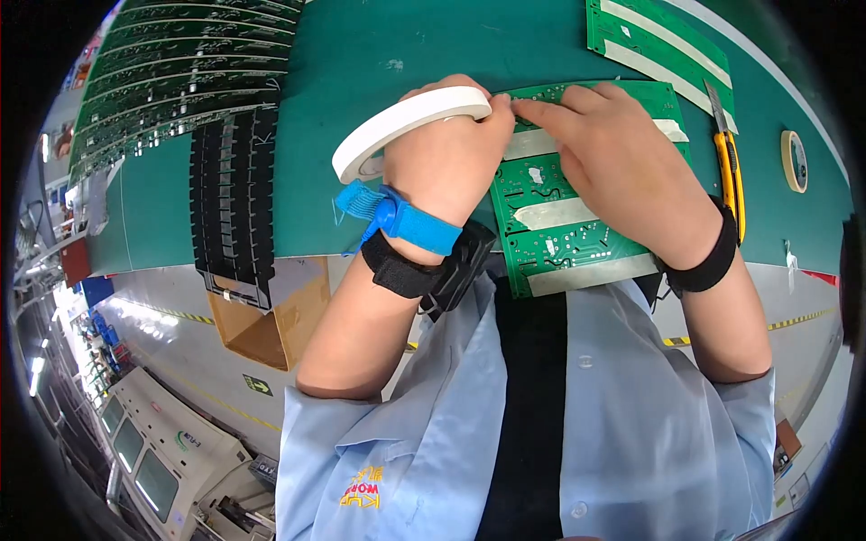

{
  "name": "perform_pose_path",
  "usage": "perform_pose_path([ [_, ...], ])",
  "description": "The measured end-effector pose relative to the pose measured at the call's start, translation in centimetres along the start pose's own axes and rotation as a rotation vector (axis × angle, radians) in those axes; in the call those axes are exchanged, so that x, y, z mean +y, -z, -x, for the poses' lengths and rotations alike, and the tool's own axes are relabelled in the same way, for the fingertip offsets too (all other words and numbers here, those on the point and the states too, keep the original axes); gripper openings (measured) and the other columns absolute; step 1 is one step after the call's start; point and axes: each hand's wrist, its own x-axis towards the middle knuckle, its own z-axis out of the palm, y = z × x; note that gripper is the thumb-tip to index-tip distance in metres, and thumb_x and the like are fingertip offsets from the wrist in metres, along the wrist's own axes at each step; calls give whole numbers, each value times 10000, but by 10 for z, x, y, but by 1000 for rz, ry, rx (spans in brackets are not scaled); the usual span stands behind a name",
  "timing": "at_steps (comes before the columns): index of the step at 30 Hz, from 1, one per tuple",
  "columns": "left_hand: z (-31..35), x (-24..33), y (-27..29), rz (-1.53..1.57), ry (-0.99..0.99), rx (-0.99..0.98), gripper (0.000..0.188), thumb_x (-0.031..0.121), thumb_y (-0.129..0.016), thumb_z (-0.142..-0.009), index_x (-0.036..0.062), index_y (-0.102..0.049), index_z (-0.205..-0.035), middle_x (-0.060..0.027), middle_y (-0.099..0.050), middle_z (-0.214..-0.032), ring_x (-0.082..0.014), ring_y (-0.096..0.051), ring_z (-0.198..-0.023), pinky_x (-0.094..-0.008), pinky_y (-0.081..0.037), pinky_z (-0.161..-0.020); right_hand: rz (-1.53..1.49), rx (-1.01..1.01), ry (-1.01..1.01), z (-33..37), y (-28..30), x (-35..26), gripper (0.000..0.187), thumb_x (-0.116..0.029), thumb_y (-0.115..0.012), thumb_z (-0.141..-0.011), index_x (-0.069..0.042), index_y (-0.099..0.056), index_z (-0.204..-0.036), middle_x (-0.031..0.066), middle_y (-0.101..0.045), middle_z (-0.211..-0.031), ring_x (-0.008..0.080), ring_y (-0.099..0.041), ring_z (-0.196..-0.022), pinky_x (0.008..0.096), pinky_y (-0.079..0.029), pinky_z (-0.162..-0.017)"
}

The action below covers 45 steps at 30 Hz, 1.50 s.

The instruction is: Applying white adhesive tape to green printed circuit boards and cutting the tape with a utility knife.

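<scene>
A green circuit board (598, 245) with cream tape strips across it lies in front of me, its near edge by my shirt. Closed on a white roll of masking tape (397, 124), my left hand (448, 153) is at the board's far left corner, its thumb near the board's edge. The fingers behind the roll are partly hidden. My right hand (622, 158) rests over the upper part of the board. Its index finger stretches toward my left thumb, the thumb lies apart, and the other fingers bend over the far edge. No object shows in it.
A second taped board (663, 50) lies at the far right, with a yellow utility knife (729, 171) against it. Further right is a small tape roll (794, 161). Upright boards (194, 72) stand in a black rack (233, 194) on the left, above a cardboard box (280, 311).
</scene>
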Motion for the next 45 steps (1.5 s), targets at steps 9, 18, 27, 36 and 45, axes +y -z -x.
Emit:
perform_pose_path([
  [9,1,-3,-3,-69,-11,0,285,365,-668,-822,80,-649,-811,-93,-655,-672,-280,-651,-650,-351,-507,-579,19,-18,22,0,0,1,420,36,-554,-779,-64,-588,-1185,119,-573,-912,315,-522,-857,409,-458,-768],
  [18,1,-2,-1,60,15,4,242,278,-650,-809,50,-656,-731,-151,-648,-693,-344,-631,-691,-426,-512,-603,59,-23,9,0,-2,-1,425,38,-553,-749,-52,-593,-1162,127,-592,-907,323,-532,-843,409,-460,-772],
  [27,-2,2,4,126,84,-93,217,282,-663,-803,71,-649,-754,-136,-639,-686,-338,-622,-715,-438,-506,-620,2,-11,10,5,4,7,332,21,-554,-796,-43,-619,-1115,133,-602,-888,299,-575,-838,375,-478,-744],
  [36,1,-3,2,128,7,-76,183,246,-681,-794,68,-641,-790,-129,-635,-688,-338,-614,-752,-445,-500,-640,89,162,-603,82,79,63,255,-169,-590,-908,-3,-622,-1098,162,-632,-903,238,-621,-790,325,-480,-713],
  [45,0,-12,4,67,-49,-82,197,247,-680,-799,54,-640,-797,-149,-644,-723,-348,-619,-745,-443,-493,-640,223,18,-880,111,61,76,401,-289,-629,-871,22,-618,-1123,206,-641,-969,348,-629,-869,404,-491,-762],
])
